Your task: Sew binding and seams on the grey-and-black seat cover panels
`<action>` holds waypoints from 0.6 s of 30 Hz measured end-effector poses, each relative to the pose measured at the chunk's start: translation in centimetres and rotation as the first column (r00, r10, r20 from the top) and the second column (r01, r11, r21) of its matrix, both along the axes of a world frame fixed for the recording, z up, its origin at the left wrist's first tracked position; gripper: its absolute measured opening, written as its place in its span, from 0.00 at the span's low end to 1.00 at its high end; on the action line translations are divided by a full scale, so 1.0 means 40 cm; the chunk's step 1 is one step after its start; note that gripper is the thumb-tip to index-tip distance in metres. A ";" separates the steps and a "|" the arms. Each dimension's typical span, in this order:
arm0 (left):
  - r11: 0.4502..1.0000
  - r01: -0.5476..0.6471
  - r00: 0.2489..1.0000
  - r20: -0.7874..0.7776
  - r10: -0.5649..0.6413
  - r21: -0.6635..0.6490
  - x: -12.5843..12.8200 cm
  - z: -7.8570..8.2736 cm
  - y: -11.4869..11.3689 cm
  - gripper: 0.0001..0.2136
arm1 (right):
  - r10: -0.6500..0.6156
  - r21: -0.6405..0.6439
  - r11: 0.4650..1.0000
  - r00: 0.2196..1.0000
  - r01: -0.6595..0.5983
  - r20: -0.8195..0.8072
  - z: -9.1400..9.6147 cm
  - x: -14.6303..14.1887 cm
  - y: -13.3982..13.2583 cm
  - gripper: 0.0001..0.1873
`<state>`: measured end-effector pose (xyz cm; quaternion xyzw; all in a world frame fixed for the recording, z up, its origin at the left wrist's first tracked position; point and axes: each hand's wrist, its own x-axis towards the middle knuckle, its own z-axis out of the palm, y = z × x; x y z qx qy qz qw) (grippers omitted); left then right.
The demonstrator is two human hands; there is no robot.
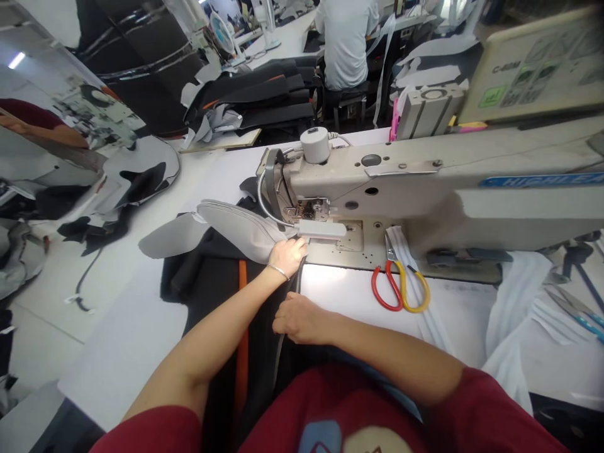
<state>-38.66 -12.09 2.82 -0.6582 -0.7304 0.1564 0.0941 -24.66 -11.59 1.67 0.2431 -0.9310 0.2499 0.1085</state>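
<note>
Close by the needle area of a sewing machine (372, 189), my left hand (287, 255), with a bracelet at the wrist, has its fingers closed on the edge of a black fabric piece (212, 289). My right hand (304, 318) is nearer my body, pinching the same long edge. An orange strip (242, 314) runs down the black fabric. Grey fabric panels (231, 223) lie over its far end, beside the machine head. The stitching point itself is hidden behind a grey bar and my left hand.
Red-and-yellow-handled scissors (395, 283) rest on the right beside a white strip (406, 251). Blue-handled scissors (578, 314) lie at the far right. A control box (533, 69) stands above the machine. Fabric stacks (255, 94) and a seated person (346, 44) are beyond.
</note>
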 end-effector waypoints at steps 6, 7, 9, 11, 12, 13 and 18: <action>0.999 -0.042 0.998 0.050 0.041 0.004 0.001 -0.006 -0.004 0.13 | 0.018 0.036 0.999 1.000 -0.019 0.026 0.015 0.004 0.016 0.07; 0.999 -0.047 0.997 0.057 0.046 0.007 0.000 -0.009 -0.004 0.13 | 0.025 0.040 0.999 0.999 -0.026 0.032 0.017 0.004 0.019 0.07; 0.998 -0.054 0.996 0.071 0.052 0.022 -0.001 -0.013 0.001 0.13 | 0.038 0.043 0.998 0.998 -0.040 0.048 0.021 0.004 0.030 0.07; 0.997 -0.062 0.995 0.076 0.058 0.049 -0.004 -0.019 0.010 0.13 | 0.040 0.045 0.998 0.997 -0.043 0.068 0.022 0.004 0.044 0.08; 0.996 -0.065 0.995 0.075 0.060 0.065 -0.007 -0.022 0.016 0.13 | 0.036 0.044 0.998 0.996 -0.040 0.077 0.022 0.003 0.053 0.08; 0.995 -0.066 0.995 0.076 0.060 0.080 -0.011 -0.025 0.022 0.13 | 0.031 0.043 0.998 0.996 -0.035 0.084 0.020 0.002 0.062 0.08; 0.986 -0.089 0.988 0.137 0.070 0.142 -0.046 -0.046 0.044 0.11 | 0.010 0.008 1.000 0.996 -0.010 0.091 0.001 -0.007 0.098 0.13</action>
